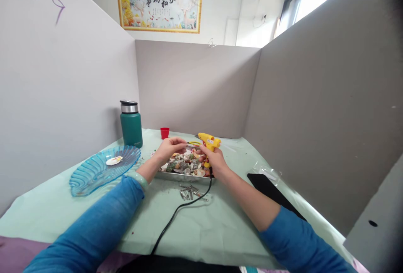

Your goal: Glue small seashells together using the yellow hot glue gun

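Note:
My right hand [215, 161] is wrapped round the handle of a yellow glue gun [210, 140], which is upright with its nozzle pointing away to the left. A black cord [179, 208] runs from its base towards me. Over the left part of a metal tray [176, 176], my left hand [171, 147] has its fingers together as in a pinch; anything between them is too small to make out. The tray holds a heap of mixed seashells [185, 164] below both hands. Just beyond the left fingertips lies a yellow-handled tool [194, 143], partly hidden.
Several small metal clips [189, 193] lie in front of the tray. On the left are a blue shell-shaped dish [91, 176] with a white shell [114, 161] and a green bottle [131, 126]. A red cup [164, 133] stands behind. A black flat strip [273, 193] and clear plastic bag [267, 172] lie right.

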Available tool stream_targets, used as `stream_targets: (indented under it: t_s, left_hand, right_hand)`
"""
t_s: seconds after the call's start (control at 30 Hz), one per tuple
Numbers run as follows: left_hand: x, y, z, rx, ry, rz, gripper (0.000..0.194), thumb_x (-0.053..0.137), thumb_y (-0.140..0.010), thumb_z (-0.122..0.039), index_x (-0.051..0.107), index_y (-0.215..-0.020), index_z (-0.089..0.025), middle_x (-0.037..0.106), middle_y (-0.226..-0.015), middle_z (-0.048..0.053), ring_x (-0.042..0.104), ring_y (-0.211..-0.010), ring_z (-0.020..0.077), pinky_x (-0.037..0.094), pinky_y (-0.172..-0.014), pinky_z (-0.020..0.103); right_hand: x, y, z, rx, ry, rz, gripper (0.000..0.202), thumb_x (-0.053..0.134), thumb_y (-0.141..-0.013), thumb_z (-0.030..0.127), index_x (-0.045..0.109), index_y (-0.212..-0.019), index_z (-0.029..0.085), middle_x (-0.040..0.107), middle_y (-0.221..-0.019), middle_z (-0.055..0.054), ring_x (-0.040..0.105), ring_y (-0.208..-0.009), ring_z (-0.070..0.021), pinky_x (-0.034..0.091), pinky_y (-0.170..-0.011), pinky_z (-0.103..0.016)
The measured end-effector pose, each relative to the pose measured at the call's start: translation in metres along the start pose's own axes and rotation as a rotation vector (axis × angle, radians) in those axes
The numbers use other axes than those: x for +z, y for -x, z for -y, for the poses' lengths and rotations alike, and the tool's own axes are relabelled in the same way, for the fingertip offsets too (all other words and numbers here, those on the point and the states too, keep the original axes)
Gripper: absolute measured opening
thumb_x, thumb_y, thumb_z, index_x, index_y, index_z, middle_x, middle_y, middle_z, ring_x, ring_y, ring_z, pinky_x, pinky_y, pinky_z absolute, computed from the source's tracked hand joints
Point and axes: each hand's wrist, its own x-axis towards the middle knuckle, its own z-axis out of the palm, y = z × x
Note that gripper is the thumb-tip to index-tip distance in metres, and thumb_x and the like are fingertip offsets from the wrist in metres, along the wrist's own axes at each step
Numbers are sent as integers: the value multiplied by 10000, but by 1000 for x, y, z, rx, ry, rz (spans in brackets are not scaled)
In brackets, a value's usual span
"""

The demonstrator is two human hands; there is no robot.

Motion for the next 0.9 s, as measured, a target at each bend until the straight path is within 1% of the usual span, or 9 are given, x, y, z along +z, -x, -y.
stream_targets:
  t_s: [0.1,0.17,0.27,0.47,0.57,0.63,0.67,0.8,0.9]
  left_hand:
    - [2,5,-2,-12,-68,192,210,787,-624,-305,701,-746,-157,678,-632,34,614,-546,129,502,-572,242]
    - [3,7,-3,-11,-86,253,188,776,-642,-307,712,-749,-166,682,-642,36,614,-556,132,492,-563,235]
    - [3,8,-2,-20,-90,281,190,771,-653,-319,717,-756,-169,688,-660,47,618,-571,141,488,-566,241]
    - [1,7,-1,-11,-96,337,238,776,-650,-348,715,-771,-152,699,-711,63,621,-592,144,490,-602,263]
    - [-2,4,-2,-14,-144,358,343,749,-684,-364,703,-949,-152,707,-793,59,622,-625,136,491,-640,275]
    - [-6,1,-2,-10,-257,350,400,710,-713,-379,676,-1041,-152,705,-816,56,619,-646,137,482,-640,271]
    - [-7,0,-2,-1,-356,340,389,695,-718,-383,679,-1029,-151,704,-809,52,615,-650,138,472,-632,263]
    - [-7,0,-1,69,-926,368,245,710,-656,-347,732,-825,-172,704,-759,33,594,-663,150,416,-610,235]
    - [-3,3,-1,101,-1149,404,143,705,-634,-272,745,-741,-186,698,-714,25,589,-665,158,385,-602,232]
  right_hand:
    - [-2,-1,-2,42,-55,114,256,663,-714,359,574,-858,168,648,-709,-9,506,-438,-68,402,-398,-186]
    - [-2,-2,-4,46,-90,178,285,701,-668,337,565,-855,169,607,-624,22,487,-414,-66,380,-380,-178]
    - [-3,-3,-6,59,-144,233,345,746,-612,289,559,-875,167,555,-559,55,470,-405,-62,375,-378,-170]
    - [-4,-3,-6,114,-157,321,378,772,-572,227,576,-885,148,576,-577,39,491,-438,-62,408,-407,-169]
    - [-2,-4,-7,98,-174,329,365,774,-567,214,578,-867,147,545,-531,53,469,-420,-59,404,-400,-170]
    - [-1,-6,-9,83,-208,277,348,771,-562,209,570,-841,154,539,-528,57,461,-415,-54,402,-395,-166]
    - [-1,-8,-9,79,-228,238,347,769,-557,204,563,-832,160,547,-540,56,464,-418,-53,406,-397,-165]
    - [-1,-11,-11,62,-255,124,326,751,-552,186,553,-811,174,565,-566,50,481,-429,-58,431,-407,-171]
    - [-2,-11,-11,50,-238,116,294,738,-566,189,556,-796,173,546,-528,56,469,-412,-58,429,-399,-172]
